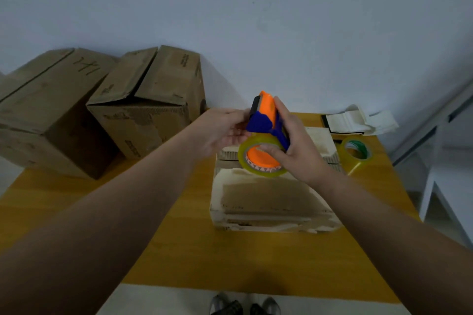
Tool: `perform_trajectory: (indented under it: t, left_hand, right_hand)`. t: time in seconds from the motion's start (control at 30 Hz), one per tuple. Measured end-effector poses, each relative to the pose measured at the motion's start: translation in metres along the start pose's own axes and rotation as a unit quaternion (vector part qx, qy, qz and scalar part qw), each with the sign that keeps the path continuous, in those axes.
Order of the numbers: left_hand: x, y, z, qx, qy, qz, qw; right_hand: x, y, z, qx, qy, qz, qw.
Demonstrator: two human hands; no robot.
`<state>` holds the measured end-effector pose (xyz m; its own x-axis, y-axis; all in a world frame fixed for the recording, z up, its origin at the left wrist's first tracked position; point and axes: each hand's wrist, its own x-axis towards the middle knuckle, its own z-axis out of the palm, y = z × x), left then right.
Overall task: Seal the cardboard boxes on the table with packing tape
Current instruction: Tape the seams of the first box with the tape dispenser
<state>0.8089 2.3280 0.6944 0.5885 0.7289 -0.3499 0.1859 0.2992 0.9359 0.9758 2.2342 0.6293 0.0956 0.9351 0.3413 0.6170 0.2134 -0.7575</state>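
Right hand (294,146) grips orange-and-blue plastic tape dispenser (266,120), thumb on its clear tape roll (261,160); left hand (222,130) pinches dispenser's far-left end | held above worn flat cardboard box (271,199) on yellow wooden table (192,245)

Both bare arms are being stretched forward, the left forearm (122,207) and the right forearm (384,215) being angled inward so that the hands are being brought together at the middle. The left hand (222,130) is being held with the palm turned rightward, its thumb and fingers (239,135) pinching one end of a tape dispenser (258,123). The right hand (299,146) is being wrapped round the opposite side, the thumb being pressed on the roll's hub.
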Motion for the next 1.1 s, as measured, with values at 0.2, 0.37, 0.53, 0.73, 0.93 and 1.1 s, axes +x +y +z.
perform_trajectory:
  t: [0.2,0.37,0.53,0.73,0.93,1.1]
  left_hand:
    - [-0.008,0.015,-0.006,0.195,0.065,0.024,0.978]
    - [-0.01,0.007,-0.015,0.182,0.079,-0.035,0.979]
    - [-0.015,-0.014,-0.069,0.154,0.117,-0.044,0.98]
    - [-0.01,-0.058,-0.069,0.172,0.212,-0.027,0.962]
    - [0.002,-0.097,-0.066,0.258,0.271,-0.003,0.927]
    - [0.014,-0.114,-0.074,0.257,0.295,-0.008,0.92]
  right_hand:
    - [0.001,-0.002,-0.011,-0.07,-0.058,-0.012,0.996]
    - [0.012,-0.009,-0.029,-0.154,-0.128,-0.015,0.98]
    - [0.011,-0.003,-0.065,-0.306,-0.155,0.0,0.939]
    - [0.023,-0.014,-0.047,-0.469,-0.198,-0.074,0.858]
    - [0.032,-0.021,-0.016,-0.526,-0.225,-0.059,0.818]
    - [0.041,-0.025,0.005,-0.551,-0.242,-0.062,0.796]
